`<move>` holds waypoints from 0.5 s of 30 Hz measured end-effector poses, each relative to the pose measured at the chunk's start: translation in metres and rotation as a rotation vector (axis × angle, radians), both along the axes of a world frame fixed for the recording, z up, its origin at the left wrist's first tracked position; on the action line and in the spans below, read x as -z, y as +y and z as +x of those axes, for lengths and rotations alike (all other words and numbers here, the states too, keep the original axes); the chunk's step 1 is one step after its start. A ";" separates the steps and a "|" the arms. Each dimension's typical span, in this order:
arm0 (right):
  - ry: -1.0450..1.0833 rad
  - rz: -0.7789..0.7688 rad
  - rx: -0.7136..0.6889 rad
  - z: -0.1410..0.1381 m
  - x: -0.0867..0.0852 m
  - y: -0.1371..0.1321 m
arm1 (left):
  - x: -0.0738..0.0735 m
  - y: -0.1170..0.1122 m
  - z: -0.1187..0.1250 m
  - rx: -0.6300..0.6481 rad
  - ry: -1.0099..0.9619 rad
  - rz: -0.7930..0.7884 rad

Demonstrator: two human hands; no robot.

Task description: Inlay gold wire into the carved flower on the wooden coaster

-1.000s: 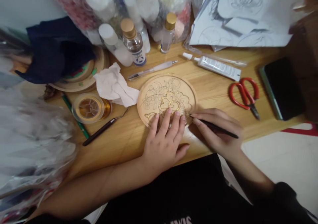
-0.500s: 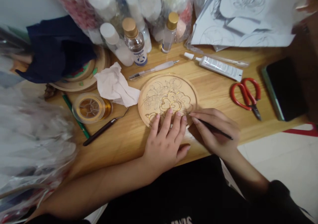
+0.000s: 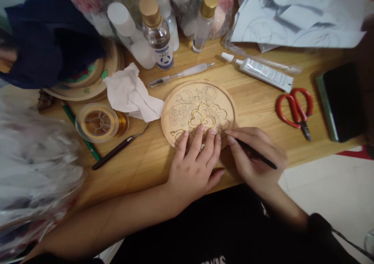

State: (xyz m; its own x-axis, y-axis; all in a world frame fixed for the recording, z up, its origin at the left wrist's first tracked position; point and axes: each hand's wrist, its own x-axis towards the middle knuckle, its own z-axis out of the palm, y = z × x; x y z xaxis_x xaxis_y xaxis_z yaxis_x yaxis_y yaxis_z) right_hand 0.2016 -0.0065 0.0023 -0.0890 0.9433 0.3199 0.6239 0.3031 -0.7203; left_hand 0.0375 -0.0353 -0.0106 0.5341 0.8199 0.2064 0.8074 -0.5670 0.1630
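A round wooden disc (image 3: pixel 168 100) with a raised rim lies on the table, bearing a line drawing of flowers. Gold wire (image 3: pixel 201 120) traces part of a flower outline on it. My left hand (image 3: pixel 194 158) lies flat over the disc's lower edge, its fingers spread and hiding part of the drawing. At the disc's lower right, my right hand (image 3: pixel 257 155) pinches a slim black tool (image 3: pixel 257 155) like a pen or tweezers. Its tip meets the disc near the left fingertips; whether it grips wire there is too small to see.
Left of the disc lie a crumpled tissue (image 3: pixel 133 94), a spool of gold wire (image 3: pixel 99 123), a dark hooked tool (image 3: pixel 117 151) and a green pencil (image 3: pixel 74 119). Bottles (image 3: pixel 157 41), a pen (image 3: pixel 184 73) and a tube (image 3: pixel 267 73) stand behind. Red-handled cutters (image 3: pixel 295 110) and a phone (image 3: pixel 340 102) lie right.
The view has moved slightly closer, so the surrounding objects shift outward. Both hands keep nearly the same place on the disc, with the black tool's tip still at its lower right.
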 end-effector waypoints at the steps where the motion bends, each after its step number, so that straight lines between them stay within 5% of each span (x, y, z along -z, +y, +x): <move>1: 0.000 0.004 0.000 0.000 0.000 0.000 | 0.000 0.000 0.000 -0.001 0.002 -0.001; 15: -0.049 0.071 -0.064 0.001 -0.002 -0.005 | 0.000 0.000 0.000 -0.003 0.004 0.004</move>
